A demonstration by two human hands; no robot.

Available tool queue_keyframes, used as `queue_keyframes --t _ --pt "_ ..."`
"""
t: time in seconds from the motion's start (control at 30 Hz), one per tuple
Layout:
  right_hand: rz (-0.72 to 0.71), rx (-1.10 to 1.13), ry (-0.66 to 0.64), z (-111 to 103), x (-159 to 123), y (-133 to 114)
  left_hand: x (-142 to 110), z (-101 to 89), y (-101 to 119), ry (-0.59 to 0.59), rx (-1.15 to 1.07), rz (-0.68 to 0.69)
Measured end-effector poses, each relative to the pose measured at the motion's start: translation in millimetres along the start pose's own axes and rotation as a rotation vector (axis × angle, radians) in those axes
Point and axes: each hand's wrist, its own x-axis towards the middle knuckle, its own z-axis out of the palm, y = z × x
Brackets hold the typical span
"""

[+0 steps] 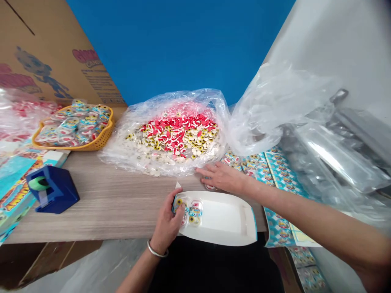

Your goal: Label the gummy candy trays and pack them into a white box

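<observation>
A shallow white cardboard box [226, 211] lies at the table's front edge, with two small clear candy packs [195, 212] side by side in its left end. My left hand [171, 221], a bangle at its wrist, grips that end, thumb over the leftmost pack and fingers round the outside of the wall. Just behind the box, my right hand [222, 177] reaches over the table, fingers stretched out. Beneath its fingers is another candy pack [210, 185], partly covered. More candy packs [232, 158] lie beyond the right hand.
A clear bag [122, 150] of loose red, white and yellow candies sits at the back. Left are a yellow basket [100, 140] of packs and a blue tape dispenser [62, 191]. Printed card sheets [279, 228] and clear plastic trays [342, 158] lie right. A cardboard box [70, 36] stands behind.
</observation>
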Motion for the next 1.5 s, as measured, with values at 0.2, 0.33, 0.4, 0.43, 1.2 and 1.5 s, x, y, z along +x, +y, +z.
queue_keyframes --t 0.2,0.33,0.4,0.43,1.2,1.5 --pt "-0.105 -0.038 0.083 -8 10 5 -2 0.5 8 -0.015 0.058 -0.029" --pt "0.182 -0.013 0.240 -32 -10 -27 -2 1.0 9 0.004 0.064 0.019" --pt "0.415 0.103 0.283 -32 -22 -54 -2 1.6 7 0.017 0.050 0.051" --pt "0.509 0.191 0.256 -28 -26 -68 -2 1.9 5 0.019 0.051 0.060" --pt "0.784 0.621 0.396 58 -3 -130 8 2.9 1 0.069 0.033 0.117" --pt "0.813 0.597 0.499 57 3 -120 14 5.9 2 0.054 0.050 0.050"
